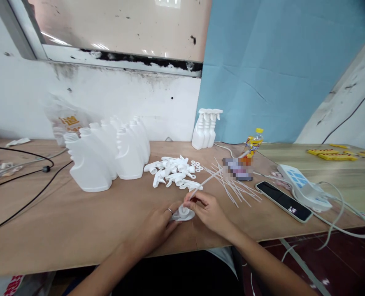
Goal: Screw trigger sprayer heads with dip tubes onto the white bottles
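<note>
Near the front of the table, my left hand (159, 222) is closed round a white spray trigger head (185, 213), its round collar facing up. My right hand (209, 209) pinches a thin white plastic tube (205, 181) close to its lower end. That end meets the collar; my fingers hide whether it sits inside. The tube slants up to the right. Beyond my hands lies a pile of white spray trigger heads (173, 170), with small white rings (196, 165) at its right. More thin tubes (236, 187) are scattered to the right.
White bottles without tops (91, 164) stand in rows at left. Several bottles with spray heads (204, 131) stand against the wall. At right are a drink bottle (254, 146), a phone (284, 201) and a white power strip (305, 187) with cables. Black cables (31, 205) cross the left side.
</note>
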The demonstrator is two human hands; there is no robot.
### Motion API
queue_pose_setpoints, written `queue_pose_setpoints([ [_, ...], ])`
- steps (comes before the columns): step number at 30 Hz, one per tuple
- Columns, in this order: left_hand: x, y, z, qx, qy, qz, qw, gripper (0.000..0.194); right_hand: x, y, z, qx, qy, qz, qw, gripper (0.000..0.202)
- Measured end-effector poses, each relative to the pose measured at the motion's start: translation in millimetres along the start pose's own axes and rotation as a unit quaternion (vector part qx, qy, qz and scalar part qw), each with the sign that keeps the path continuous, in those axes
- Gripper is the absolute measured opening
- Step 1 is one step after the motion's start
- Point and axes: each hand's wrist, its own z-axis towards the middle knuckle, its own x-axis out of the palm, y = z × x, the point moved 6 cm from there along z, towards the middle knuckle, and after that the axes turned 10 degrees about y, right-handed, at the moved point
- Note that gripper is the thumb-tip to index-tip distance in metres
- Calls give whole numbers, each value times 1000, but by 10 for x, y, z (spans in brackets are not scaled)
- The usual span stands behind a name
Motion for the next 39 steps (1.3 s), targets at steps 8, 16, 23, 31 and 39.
queue_pose_setpoints([
  [8,-9,-9,-5,11,-8,-1,1000,42,12,4,-11,0,-8,-11,1000,16],
  [16,-20,-18,5,20,-8,-9,1000,42,13,15,-49,-17,1,-55,998,13],
  [23,9,-14,11,29,-8,1,1000,41,60,126,11,-73,46,-133,987,24],
  [31,-11,-26,24,24,-7,6,1000,31,111,105,39,-58,58,-135,987,32],
  [39,-1,-42,5,54,-26,9,998,41,49,94,-78,-93,13,-206,974,17],
])
